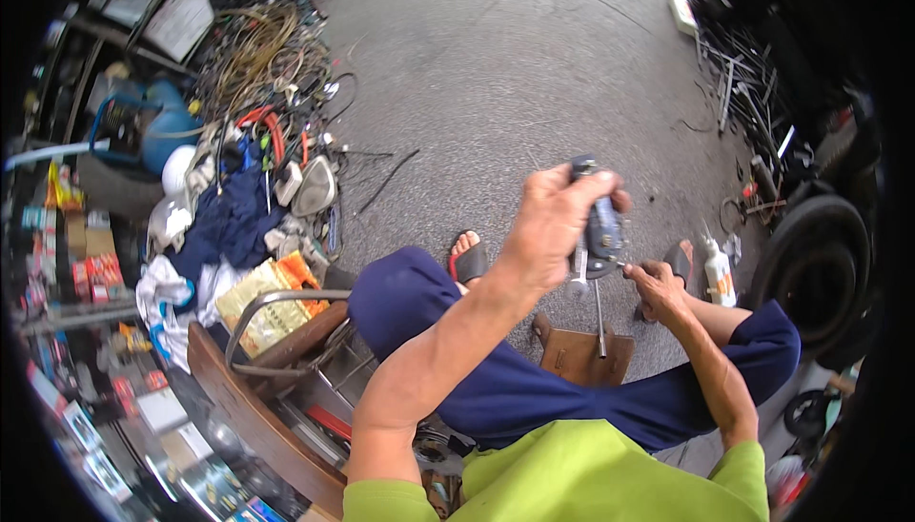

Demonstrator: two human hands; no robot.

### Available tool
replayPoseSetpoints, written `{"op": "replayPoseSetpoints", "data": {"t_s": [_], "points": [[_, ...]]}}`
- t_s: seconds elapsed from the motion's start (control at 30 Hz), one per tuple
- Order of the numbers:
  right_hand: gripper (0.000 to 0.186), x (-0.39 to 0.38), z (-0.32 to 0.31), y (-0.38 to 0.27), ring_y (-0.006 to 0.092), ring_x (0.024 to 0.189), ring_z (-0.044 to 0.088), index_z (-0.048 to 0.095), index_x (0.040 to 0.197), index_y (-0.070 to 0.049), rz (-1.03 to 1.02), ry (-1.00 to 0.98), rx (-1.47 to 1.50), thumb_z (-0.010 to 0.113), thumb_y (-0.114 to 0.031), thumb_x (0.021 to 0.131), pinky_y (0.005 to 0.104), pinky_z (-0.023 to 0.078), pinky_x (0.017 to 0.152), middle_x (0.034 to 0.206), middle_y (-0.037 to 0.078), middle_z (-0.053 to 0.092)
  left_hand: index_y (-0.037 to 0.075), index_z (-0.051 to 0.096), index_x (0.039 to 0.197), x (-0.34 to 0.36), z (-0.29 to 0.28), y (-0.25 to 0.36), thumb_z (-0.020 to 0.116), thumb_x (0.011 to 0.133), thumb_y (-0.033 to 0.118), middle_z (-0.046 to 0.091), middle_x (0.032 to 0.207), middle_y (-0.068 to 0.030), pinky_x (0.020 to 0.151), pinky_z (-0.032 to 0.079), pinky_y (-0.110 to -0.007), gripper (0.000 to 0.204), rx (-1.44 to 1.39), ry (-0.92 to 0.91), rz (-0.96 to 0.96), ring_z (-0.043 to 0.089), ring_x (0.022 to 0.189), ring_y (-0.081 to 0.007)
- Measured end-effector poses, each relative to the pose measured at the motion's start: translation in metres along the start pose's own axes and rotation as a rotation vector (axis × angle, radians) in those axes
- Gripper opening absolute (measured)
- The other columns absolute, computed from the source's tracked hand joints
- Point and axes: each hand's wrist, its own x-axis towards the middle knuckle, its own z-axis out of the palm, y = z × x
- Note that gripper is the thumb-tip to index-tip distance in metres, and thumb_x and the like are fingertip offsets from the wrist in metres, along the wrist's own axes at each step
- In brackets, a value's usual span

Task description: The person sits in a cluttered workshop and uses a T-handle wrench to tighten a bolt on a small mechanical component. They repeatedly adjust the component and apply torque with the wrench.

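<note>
My left hand (558,222) is wrapped round a dark, elongated mechanical part (603,234) and holds it up over the ground between my knees. A pale metal piece (579,269) shows below that hand, beside the part. Close to the part's lower end, my right hand (658,288) has its fingers drawn together; whatever they pinch is too small to name. Beneath the part runs a thin metal rod (599,317), its lower end over a brown flat board or leather piece (572,354). From here I cannot tell whether the rod joins the part.
A white bottle (719,274) stands right of my right foot, near a black tyre (818,269). Metal rods (739,93) are heaped at far right. Tangled cables (257,50), dark blue cloth (224,222) and a yellow bag (272,307) crowd the left, beside a wooden chair (257,417).
</note>
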Motion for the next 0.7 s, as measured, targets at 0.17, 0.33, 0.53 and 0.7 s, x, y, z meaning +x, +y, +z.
{"op": "replayPoseSetpoints", "data": {"t_s": [0.17,0.33,0.53,0.7], "points": [[0.023,0.001,0.015,0.004,0.0058,0.04,0.031,0.056,0.094,-0.005,0.02,-0.202,0.342,0.059,-0.028,0.093,0.0239,0.027,0.036,0.054,-0.007,0.033,0.001,0.063,0.088,0.008,0.009,-0.005,0.058,0.095,0.021,0.067,0.077,-0.0098,0.057,0.054,-0.028,0.022,-0.098,0.023,0.062,0.064,0.066,-0.0138],[0.022,0.003,0.026,0.027,0.0079,0.041,0.028,0.06,0.093,-0.008,-0.026,-0.333,0.701,0.055,-0.03,0.09,0.0251,0.024,0.038,0.054,-0.005,0.034,0.0,0.061,0.081,0.019,0.013,-0.004,0.056,0.095,0.023,0.065,0.072,-0.0099,0.054,0.05,-0.027,0.027,-0.132,0.048,0.13,0.062,0.062,-0.0134],[0.033,-0.004,0.033,0.043,0.0101,0.042,0.029,0.061,0.1,-0.003,0.003,-0.508,0.931,0.048,-0.031,0.089,0.0263,0.026,0.039,0.055,-0.003,0.035,-0.001,0.061,0.081,0.015,0.014,-0.001,0.056,0.094,0.023,0.064,0.069,-0.009,0.053,0.049,-0.027,0.028,-0.158,0.047,0.146,0.062,0.061,-0.0138],[0.032,-0.014,0.035,0.034,0.0105,0.042,0.03,0.059,0.102,-0.002,-0.057,-0.525,0.906,0.048,-0.027,0.087,0.0266,0.026,0.04,0.056,-0.002,0.035,-0.002,0.061,0.08,0.014,0.008,-0.007,0.056,0.094,0.019,0.064,0.07,-0.0094,0.052,0.05,-0.027,0.025,-0.15,0.012,0.127,0.062,0.06,-0.0145]]}}
